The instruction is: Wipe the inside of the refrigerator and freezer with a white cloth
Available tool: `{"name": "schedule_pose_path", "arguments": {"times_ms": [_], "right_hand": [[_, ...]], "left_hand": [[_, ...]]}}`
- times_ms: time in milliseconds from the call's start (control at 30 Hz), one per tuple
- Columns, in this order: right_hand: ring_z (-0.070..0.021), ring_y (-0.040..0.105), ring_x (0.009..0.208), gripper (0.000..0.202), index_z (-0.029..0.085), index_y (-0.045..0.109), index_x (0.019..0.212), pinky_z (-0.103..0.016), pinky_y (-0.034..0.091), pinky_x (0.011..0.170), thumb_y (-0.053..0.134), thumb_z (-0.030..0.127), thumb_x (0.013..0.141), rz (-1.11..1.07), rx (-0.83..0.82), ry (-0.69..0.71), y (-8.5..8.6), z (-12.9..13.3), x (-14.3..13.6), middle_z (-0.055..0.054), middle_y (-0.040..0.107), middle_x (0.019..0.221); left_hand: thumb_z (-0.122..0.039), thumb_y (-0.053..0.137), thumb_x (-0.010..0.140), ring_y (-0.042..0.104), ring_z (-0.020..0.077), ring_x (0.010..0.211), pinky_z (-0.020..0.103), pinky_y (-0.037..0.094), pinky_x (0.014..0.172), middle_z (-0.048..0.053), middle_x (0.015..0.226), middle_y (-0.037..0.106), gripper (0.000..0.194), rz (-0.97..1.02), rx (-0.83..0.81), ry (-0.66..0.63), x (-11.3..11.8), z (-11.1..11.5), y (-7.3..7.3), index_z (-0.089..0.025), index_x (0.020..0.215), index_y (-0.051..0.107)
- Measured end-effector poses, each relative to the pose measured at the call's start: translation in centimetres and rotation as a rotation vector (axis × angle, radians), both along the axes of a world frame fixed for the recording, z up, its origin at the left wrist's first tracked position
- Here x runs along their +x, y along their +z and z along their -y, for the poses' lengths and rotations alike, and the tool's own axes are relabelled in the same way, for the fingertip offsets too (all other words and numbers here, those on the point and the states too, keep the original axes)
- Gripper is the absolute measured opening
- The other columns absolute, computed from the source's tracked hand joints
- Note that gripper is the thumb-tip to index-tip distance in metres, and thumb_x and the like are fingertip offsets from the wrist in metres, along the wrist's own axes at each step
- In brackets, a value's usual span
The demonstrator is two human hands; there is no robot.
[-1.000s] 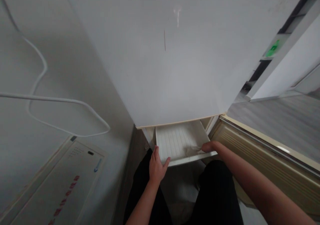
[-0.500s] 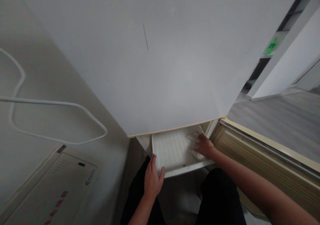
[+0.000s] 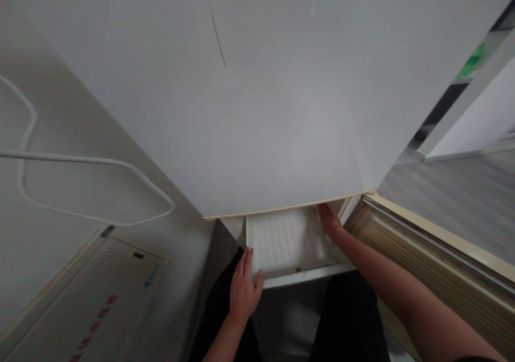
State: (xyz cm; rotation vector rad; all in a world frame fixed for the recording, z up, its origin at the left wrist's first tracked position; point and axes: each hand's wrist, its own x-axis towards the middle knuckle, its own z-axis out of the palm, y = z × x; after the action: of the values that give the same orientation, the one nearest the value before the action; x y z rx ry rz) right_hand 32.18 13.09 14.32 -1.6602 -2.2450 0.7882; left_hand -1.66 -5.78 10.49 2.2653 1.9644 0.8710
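Observation:
A shallow white drawer or tray with a ribbed floor juts out beneath a large white panel. At its near left corner rests my left hand, fingers stretched along the side edge and thumb apart by the front rim, so it is open. My right hand reaches inside along the right side, deep toward the back. Its fingertips go out of sight beneath the panel's lower edge, so whatever they touch is hidden. A small dark mark shows at the drawer's front rim.
To the right, a cream door with a ridged inner face stands swung out. A white cable loops along the left wall, above a flat wall box with red lettering. My dark-clothed knees are below the drawer.
My right hand has moved farther back in the drawer, under the panel edge. The crumpled whitish thing beside it earlier no longer shows clearly. My left hand stays put; the view has shifted slightly.

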Motion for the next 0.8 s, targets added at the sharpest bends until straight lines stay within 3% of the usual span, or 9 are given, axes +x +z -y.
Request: {"name": "schedule_pose_path", "arguments": {"times_ms": [67, 200, 367, 533, 667, 800], "right_hand": [[-0.0226, 0.034, 0.156, 0.076, 0.024, 0.054, 0.153, -0.055, 0.025, 0.129, 0.025, -0.002, 0.087, 0.087, 0.048, 0.009, 0.1, 1.3, 0.7, -0.009, 0.054, 0.156], [-0.0261, 0.028, 0.158, 0.069, 0.01, 0.066, 0.141, -0.056, 0.015, 0.132, 0.03, -0.004, 0.083, 0.354, 0.151, 0.097, 1.2, 4.2, 2.6, -0.017, 0.057, 0.151], [-0.0381, 0.037, 0.152, 0.052, 0.007, 0.078, 0.118, -0.055, 0.038, 0.122, 0.037, -0.002, 0.087, 0.54, 0.114, 0.134, 3.1, 8.7, 3.6, -0.024, 0.057, 0.148], [-0.0397, 0.057, 0.133, 0.037, 0.004, 0.08, 0.108, -0.049, 0.043, 0.116, 0.046, 0.009, 0.094, 0.616, 0.155, -0.063, 4.8, 12.3, 2.1, -0.029, 0.066, 0.131], [-0.0362, 0.068, 0.11, 0.043, -0.001, 0.071, 0.122, -0.046, 0.055, 0.096, 0.049, 0.029, 0.102, 0.644, 0.186, -0.331, 3.9, 11.7, -0.3, -0.031, 0.065, 0.122], [-0.0362, 0.071, 0.105, 0.056, -0.006, 0.052, 0.145, -0.042, 0.058, 0.085, 0.055, 0.023, 0.097, 0.66, 0.203, -0.428, 2.1, 8.3, -2.0, -0.034, 0.063, 0.121]], "left_hand": [[-0.03, 0.045, 0.103, 0.049, 0.0314, 0.146, 0.053, 0.048, 0.117, 0.019, 0.159, 0.049, 0.062, 0.003, 0.002, -0.004, 0.1, 0.0, 0.0, -0.019, 0.162, 0.028], [-0.029, 0.046, 0.103, 0.049, 0.0313, 0.147, 0.052, 0.047, 0.117, 0.019, 0.158, 0.05, 0.06, 0.016, 0.023, -0.003, 0.2, -0.2, 0.0, -0.018, 0.16, 0.031], [-0.032, 0.048, 0.102, 0.051, 0.0328, 0.145, 0.052, 0.049, 0.115, 0.019, 0.158, 0.05, 0.057, 0.031, 0.021, -0.006, 0.2, -0.3, -0.1, -0.017, 0.157, 0.037], [-0.032, 0.048, 0.102, 0.053, 0.0341, 0.143, 0.051, 0.051, 0.113, 0.02, 0.157, 0.05, 0.054, 0.048, 0.037, -0.006, 0.3, -0.4, -0.2, -0.016, 0.153, 0.042], [-0.032, 0.049, 0.101, 0.055, 0.0353, 0.141, 0.051, 0.052, 0.111, 0.021, 0.158, 0.05, 0.054, 0.023, 0.04, -0.008, 0.3, -0.4, -0.1, -0.014, 0.152, 0.043], [-0.032, 0.049, 0.101, 0.056, 0.0365, 0.14, 0.052, 0.054, 0.109, 0.023, 0.157, 0.05, 0.054, 0.002, 0.052, -0.009, 0.3, -0.4, -0.2, -0.012, 0.152, 0.044]]}}
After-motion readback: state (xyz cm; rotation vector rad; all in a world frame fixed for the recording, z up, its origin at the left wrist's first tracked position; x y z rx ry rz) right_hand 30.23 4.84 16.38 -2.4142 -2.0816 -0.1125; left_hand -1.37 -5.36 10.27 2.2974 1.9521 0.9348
